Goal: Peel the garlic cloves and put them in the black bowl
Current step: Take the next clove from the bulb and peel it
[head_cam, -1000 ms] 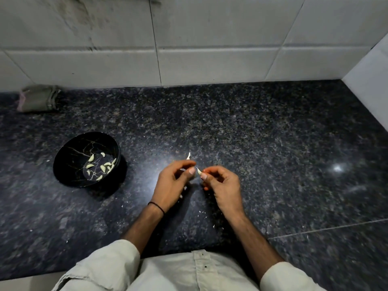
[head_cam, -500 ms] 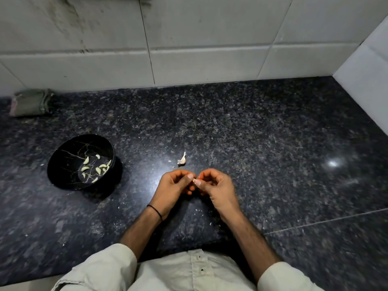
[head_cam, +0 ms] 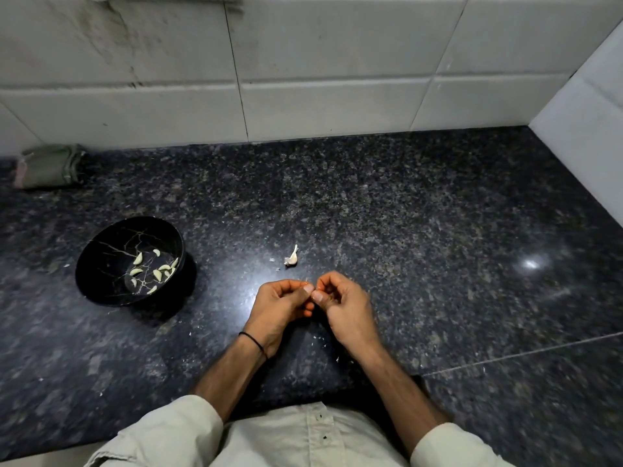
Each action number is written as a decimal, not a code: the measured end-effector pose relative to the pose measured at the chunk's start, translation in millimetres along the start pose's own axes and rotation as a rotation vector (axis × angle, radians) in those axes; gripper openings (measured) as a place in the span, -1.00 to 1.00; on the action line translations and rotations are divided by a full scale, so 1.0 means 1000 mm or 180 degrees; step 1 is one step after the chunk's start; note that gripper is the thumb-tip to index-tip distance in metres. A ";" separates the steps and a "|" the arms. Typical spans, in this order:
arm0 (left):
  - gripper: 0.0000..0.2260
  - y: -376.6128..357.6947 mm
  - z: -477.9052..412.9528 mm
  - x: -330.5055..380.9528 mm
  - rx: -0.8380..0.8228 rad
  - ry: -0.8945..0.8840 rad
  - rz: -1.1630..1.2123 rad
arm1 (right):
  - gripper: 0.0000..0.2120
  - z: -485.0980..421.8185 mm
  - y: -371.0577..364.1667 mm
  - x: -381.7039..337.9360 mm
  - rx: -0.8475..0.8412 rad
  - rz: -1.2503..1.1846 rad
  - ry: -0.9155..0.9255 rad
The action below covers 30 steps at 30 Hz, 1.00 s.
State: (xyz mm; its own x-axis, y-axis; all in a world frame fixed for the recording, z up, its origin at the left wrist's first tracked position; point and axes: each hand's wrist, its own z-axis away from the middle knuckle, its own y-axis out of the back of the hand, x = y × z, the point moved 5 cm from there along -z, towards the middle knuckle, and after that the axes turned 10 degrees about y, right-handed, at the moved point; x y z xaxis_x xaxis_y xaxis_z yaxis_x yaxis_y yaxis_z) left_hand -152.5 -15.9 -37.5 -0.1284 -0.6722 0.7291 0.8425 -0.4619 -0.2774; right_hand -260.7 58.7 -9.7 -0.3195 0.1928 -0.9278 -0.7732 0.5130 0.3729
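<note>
Left hand (head_cam: 279, 308) and right hand (head_cam: 344, 308) of a person meet low over a dark speckled granite bench (head_cam: 404, 237), fingers curled inward and thumb tips pressed together. Whatever is pinched between the thumbs is hidden, so it cannot be told whether either hand grasps a clove or is merely clenched. A thin black cord band (head_cam: 253, 342) circles the left wrist, and both forearms run back to rolled cream sleeves and a cream buttoned shirt (head_cam: 303, 436) at the bottom edge of the view.

Just beyond the hands, apart from them, a small pale piece of garlic with a papery tail (head_cam: 292, 258) lies on the bench in a patch of reflected light, with a few tiny white crumbs beside it. More white flecks of skin (head_cam: 337, 358) are scattered on the stone near the right wrist.

Well to the left of the hands stands a round black bowl with thin gold vein lines (head_cam: 101, 264). About ten peeled pale-yellow garlic cloves (head_cam: 158, 273) lie loose on its floor, mostly toward its right side.

At the far left, where the bench meets a wall of large white tiles (head_cam: 337, 106), sits a folded grey-green cloth (head_cam: 50, 166). A second white wall closes the bench on the right.
</note>
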 end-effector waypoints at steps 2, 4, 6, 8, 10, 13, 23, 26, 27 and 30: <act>-0.88 -0.001 0.000 -0.001 0.0083 -0.0013 0.0012 | -0.81 0.001 0.001 -0.005 0.0024 0.0121 0.0065; -0.91 -0.001 0.000 -0.001 0.0149 -0.0029 0.0044 | -0.86 0.002 0.002 -0.008 0.0049 0.0176 0.0102; -0.92 -0.002 0.000 -0.002 0.0206 -0.0065 0.0063 | -0.89 0.003 0.002 -0.009 0.0105 0.0260 0.0111; -0.91 -0.002 0.000 -0.003 0.0291 -0.0097 0.0106 | -0.87 0.004 0.002 -0.009 0.0242 0.0302 0.0113; -0.89 -0.003 -0.001 -0.003 0.0340 -0.0104 0.0191 | -0.87 0.005 0.002 -0.007 0.0411 0.0198 0.0076; -0.87 -0.003 -0.001 -0.002 0.0273 -0.0060 0.0384 | -0.85 0.005 0.000 -0.004 0.0533 0.0113 0.0045; -0.89 0.003 0.000 -0.001 0.0172 -0.0019 0.0494 | -0.90 0.006 -0.006 0.005 0.0436 0.0537 0.0189; -0.93 0.005 -0.002 -0.002 0.0249 -0.0038 0.0501 | -0.93 0.006 -0.008 0.002 0.0406 0.0621 0.0401; -0.93 0.005 -0.002 -0.002 0.0258 -0.0043 0.0501 | -0.93 0.006 -0.007 0.001 0.0401 0.0610 0.0433; -0.92 0.005 -0.002 -0.001 0.0283 -0.0075 0.0463 | -0.89 0.006 -0.007 0.002 0.0369 0.0519 0.0459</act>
State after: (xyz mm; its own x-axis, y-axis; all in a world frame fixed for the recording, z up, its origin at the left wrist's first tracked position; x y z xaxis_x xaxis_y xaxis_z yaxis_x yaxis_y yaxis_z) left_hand -148.6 -18.4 -41.1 0.0095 -0.7140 0.7000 0.8943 -0.3071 -0.3254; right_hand -252.5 60.7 -14.1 -0.5161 0.1637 -0.8407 -0.6396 0.5791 0.5055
